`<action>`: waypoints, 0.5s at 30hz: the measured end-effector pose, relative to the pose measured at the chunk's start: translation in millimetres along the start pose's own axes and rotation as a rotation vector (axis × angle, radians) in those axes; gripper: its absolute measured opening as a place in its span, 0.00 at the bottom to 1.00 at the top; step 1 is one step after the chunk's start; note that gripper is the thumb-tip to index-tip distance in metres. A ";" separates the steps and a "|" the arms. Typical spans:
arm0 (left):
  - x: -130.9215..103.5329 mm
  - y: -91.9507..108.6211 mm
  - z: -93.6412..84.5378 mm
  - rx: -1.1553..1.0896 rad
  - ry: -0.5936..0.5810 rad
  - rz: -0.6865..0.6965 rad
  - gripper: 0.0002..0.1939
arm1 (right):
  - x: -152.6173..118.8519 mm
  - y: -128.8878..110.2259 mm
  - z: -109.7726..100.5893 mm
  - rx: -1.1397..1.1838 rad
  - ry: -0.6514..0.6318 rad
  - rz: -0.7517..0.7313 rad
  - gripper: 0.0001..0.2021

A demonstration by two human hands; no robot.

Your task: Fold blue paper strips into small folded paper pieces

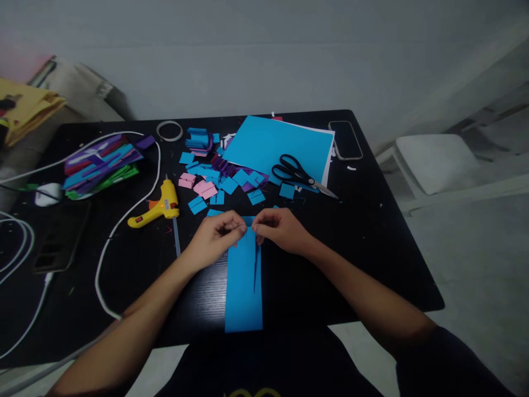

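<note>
Head view: the left hand and right hand meet over the far end of a blue strip, which lies lengthwise at the near middle of the black table. Thumb and fingertips of each hand are closed in a pinch on blue paper there, the two grips just beside each other; a dark slanting line runs nearer from the right fingers, and I cannot tell whether it is a loose edge or a shadow. Beyond the hands lie blue squares and pink squares. To their right, scissors rest partly on a blue sheet, with a phone at the far right. Left of the squares are a yellow glue gun, a white cable and a heap of coloured strips
</note>
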State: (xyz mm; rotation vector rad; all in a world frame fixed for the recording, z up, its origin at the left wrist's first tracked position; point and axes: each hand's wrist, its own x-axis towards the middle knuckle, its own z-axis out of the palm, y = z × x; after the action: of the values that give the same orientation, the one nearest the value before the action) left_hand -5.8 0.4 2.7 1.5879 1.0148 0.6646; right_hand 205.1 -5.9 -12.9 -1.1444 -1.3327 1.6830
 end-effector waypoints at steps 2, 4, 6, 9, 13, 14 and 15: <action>0.5 0.4 -0.8 0.001 0.017 -0.005 0.07 | 0.4 0.7 -0.9 0.033 0.003 0.006 0.04; 0.7 1.4 -1.6 0.007 0.011 -0.010 0.07 | 0.4 1.3 -1.1 0.042 0.002 0.001 0.04; 0.7 2.5 -2.4 0.014 -0.006 -0.016 0.08 | 0.1 1.5 -0.8 0.036 -0.002 -0.003 0.03; 0.2 3.0 -3.5 0.029 -0.020 -0.025 0.09 | -0.4 1.3 -0.4 0.040 -0.014 -0.009 0.03; -0.2 0.8 -5.1 0.058 -0.026 -0.035 0.10 | -0.9 0.6 0.2 0.063 -0.033 -0.008 0.03; -0.2 0.1 -5.4 0.067 -0.026 -0.037 0.10 | -1.1 0.4 0.6 0.062 -0.038 -0.002 0.03; -0.3 -0.6 -5.7 0.075 -0.028 -0.037 0.10 | -1.2 0.0 1.0 0.058 -0.040 0.006 0.03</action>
State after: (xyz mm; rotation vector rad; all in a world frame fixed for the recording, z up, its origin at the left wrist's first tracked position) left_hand -10.9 3.0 3.7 1.6355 1.0563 0.5837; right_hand 204.6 -7.4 -12.6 -1.0872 -1.2973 1.7460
